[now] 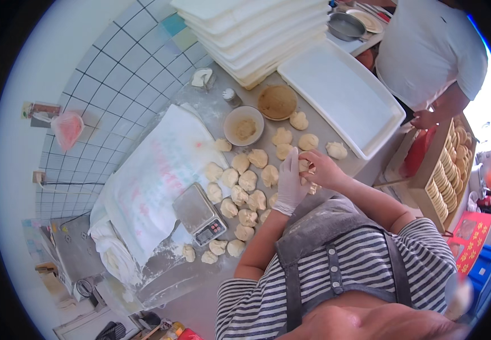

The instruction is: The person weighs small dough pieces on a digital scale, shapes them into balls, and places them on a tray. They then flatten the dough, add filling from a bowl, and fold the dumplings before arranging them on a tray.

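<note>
My left hand (291, 186), in a thin whitish glove, cups a piece of dough (304, 165) close in front of the apron. The bare fingers of my right hand (323, 170) pinch the same piece from the other side, and both hands partly hide it. Around them on the worktop lie several dough lumps (247, 180), most of them left of my hands. Beyond my hands stands a whitish bowl (244, 126) with some brownish paste in its bottom. Touching or close beside it, a second round bowl (277, 102) is full of a brown filling.
A digital kitchen scale (205, 214) and a printed white cloth (152, 182) lie to the left. Farther back are a shaker (231, 97), a white tray (343, 93) and stacked white trays (254, 38). At right, a person (428, 55) stands near a box of round flat pastries (447, 178).
</note>
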A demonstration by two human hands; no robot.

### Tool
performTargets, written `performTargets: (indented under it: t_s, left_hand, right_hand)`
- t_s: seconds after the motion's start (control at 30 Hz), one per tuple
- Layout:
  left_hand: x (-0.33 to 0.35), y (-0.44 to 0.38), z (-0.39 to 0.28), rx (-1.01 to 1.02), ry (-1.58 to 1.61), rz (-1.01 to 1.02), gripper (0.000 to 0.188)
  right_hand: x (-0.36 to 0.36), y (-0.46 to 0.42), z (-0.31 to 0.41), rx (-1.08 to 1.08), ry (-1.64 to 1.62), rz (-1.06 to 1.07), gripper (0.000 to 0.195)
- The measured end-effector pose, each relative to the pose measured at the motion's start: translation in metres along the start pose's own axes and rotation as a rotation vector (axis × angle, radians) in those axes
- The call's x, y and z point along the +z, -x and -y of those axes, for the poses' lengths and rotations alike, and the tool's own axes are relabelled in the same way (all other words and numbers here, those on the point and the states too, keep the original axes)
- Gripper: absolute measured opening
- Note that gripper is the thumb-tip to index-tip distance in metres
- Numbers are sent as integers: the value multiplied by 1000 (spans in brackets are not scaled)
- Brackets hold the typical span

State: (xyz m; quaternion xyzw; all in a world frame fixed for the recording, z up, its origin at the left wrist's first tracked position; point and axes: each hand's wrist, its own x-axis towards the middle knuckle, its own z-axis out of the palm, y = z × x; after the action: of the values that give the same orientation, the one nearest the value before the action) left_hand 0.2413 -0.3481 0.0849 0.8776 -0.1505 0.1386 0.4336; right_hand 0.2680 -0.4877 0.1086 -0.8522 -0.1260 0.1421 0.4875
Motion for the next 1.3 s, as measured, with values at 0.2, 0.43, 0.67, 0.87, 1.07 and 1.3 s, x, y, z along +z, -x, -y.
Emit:
performTargets:
  t_s: [0.2,0.43,0.67,0.87,1.07,1.3]
  left_hand:
    - [-4,-5,42,-170,-97,31,49]
    - [-7,-2,69,-365,-380,122,37]
    - [-9,25,100,-795,686,-378,45]
    - [-37,7,89,-878,1824,-790,32]
    - [-24,-9,92,-944,1440,-651,31]
    - [-22,-7,122,-814,1866,-744,30]
  right_hand:
    - [27,-37,6,-95,170,89,36]
    - [43,-79,-2,-359,447,322,32]
    - [14,-109,28,59,-635,935,25]
    - [30,-207,-37,-254,-47,218,26]
    - [59,-249,-44,-745,573,153,14]
    - [91,-252,-37,-432,515,417,8]
